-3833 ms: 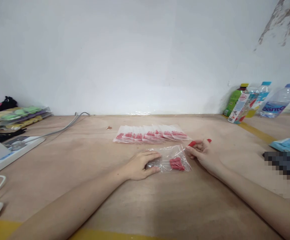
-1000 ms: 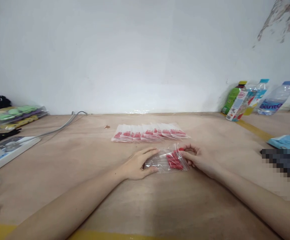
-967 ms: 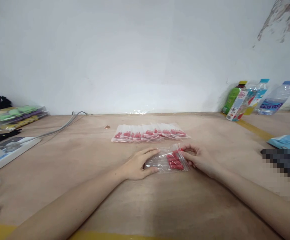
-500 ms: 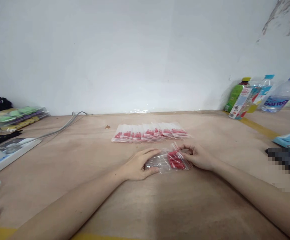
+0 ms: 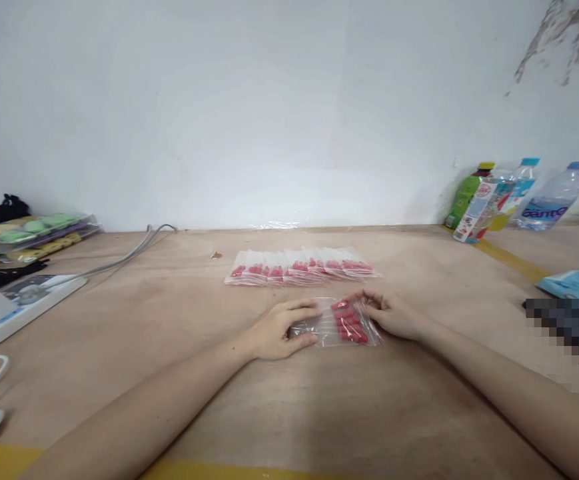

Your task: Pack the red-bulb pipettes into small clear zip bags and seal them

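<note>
Left hand (image 5: 280,332): rests at the left end of the clear bag, thumb and fingers spread wide, fingertips touching the film.
Right hand (image 5: 392,313): at the right end of the same bag, fingers curled and narrow, touching the film; cannot tell whether the film is pinched between them.
Clear bag (image 5: 325,327): lies on the bench between the two hands, long side running left to right.
Red pieces (image 5: 352,325): inside the clear bag, toward its right end, set side by side in a column running from far to near.
Row of bags (image 5: 302,265): lies beyond the hands, overlapping like a fan; each visible bag contains red pieces.
Bench (image 5: 269,413): pale brown top, carries all items listed; a yellow stripe (image 5: 199,470) crosses the near edge.
Power strip (image 5: 44,300): left side, plugs fitted, grey cable (image 5: 132,253) running back toward the wall (image 5: 269,120).
Packs (image 5: 34,235): far left, clear wrap, green and yellow contents.
Bottles (image 5: 549,203): far right, standing near the wall, caps yellow and blue.
Light blue item (image 5: 566,287): right side, just beyond a dark, pixelated object (image 5: 569,327).
</note>
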`<action>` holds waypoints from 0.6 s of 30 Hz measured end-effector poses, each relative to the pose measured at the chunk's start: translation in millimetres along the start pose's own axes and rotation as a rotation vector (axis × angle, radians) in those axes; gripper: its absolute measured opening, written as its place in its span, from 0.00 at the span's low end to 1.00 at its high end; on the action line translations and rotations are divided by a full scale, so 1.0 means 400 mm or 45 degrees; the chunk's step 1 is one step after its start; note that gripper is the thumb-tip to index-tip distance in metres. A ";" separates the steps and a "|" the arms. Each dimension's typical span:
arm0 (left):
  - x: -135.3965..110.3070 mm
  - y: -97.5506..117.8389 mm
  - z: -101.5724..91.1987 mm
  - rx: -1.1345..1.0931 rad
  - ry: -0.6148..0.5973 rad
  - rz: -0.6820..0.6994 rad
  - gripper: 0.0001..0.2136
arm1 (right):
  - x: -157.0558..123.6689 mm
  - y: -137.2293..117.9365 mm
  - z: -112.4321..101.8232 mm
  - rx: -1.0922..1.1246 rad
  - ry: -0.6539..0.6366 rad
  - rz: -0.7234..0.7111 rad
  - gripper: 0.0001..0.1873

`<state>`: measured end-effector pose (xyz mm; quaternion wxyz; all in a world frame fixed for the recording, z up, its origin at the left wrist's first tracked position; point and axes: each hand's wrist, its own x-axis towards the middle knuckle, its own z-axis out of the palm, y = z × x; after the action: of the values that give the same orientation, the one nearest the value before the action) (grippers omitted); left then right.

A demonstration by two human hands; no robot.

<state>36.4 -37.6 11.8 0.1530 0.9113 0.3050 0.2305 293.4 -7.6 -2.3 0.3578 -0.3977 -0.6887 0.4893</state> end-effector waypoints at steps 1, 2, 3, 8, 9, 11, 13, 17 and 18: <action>0.000 -0.003 0.000 0.001 -0.013 -0.001 0.21 | -0.003 -0.004 -0.007 -0.004 -0.098 0.017 0.13; 0.000 -0.005 0.001 0.001 -0.023 0.000 0.20 | -0.005 -0.007 -0.014 -0.005 -0.175 0.032 0.13; 0.000 -0.006 0.000 0.002 -0.035 0.002 0.20 | -0.007 -0.010 -0.020 -0.007 -0.226 0.044 0.13; 0.003 -0.004 -0.002 0.186 0.015 0.031 0.18 | -0.014 -0.007 -0.038 -0.342 0.125 -0.138 0.13; 0.006 -0.005 -0.003 0.269 0.072 0.018 0.18 | -0.015 -0.004 -0.040 -0.494 0.278 -0.244 0.12; 0.017 -0.008 -0.006 0.441 0.202 -0.050 0.16 | -0.010 -0.001 -0.042 -0.784 0.556 -0.450 0.12; 0.036 -0.018 -0.011 0.599 0.293 -0.144 0.16 | 0.007 -0.003 -0.040 -0.994 0.706 -0.612 0.11; 0.095 -0.051 -0.023 0.851 0.306 -0.226 0.18 | 0.076 -0.022 -0.023 -1.280 0.566 -0.696 0.16; 0.110 -0.060 -0.024 0.883 0.293 -0.249 0.19 | 0.098 -0.027 -0.016 -1.339 0.512 -0.626 0.20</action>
<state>51.1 9.8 24.4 -0.1787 0.8436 0.4658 0.1986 280.1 27.7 14.0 0.3389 -0.4349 -0.8286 -0.0973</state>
